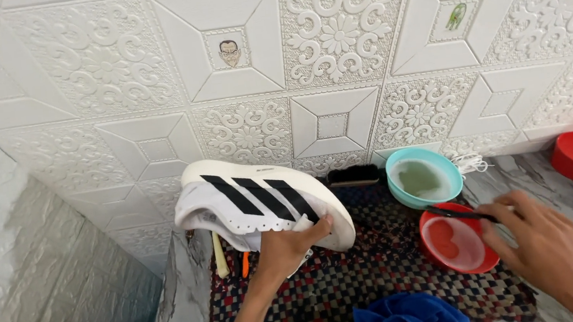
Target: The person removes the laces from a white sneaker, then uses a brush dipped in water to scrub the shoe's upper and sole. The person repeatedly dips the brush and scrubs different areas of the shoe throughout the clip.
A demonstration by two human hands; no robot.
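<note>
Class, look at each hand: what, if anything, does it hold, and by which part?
The left hand grips the white sneaker near its sole edge. The right hand holds a thin dark tool by one end, over the red bowl.

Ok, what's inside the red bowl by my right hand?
The red bowl holds a whitish, cloudy liquid, with a dark thin tool held by the right hand resting across its rim. The liquid hides the bowl's bottom, and the tool's tip cannot be made out.

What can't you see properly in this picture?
All in the head view:
- Right hand: its fingers cover one end of the thin dark tool over the red bowl.
- Left hand: hidden partly inside the white shoe.
- Blue cloth: cut off by the bottom edge.
- Black brush: mostly behind the shoe.
</note>
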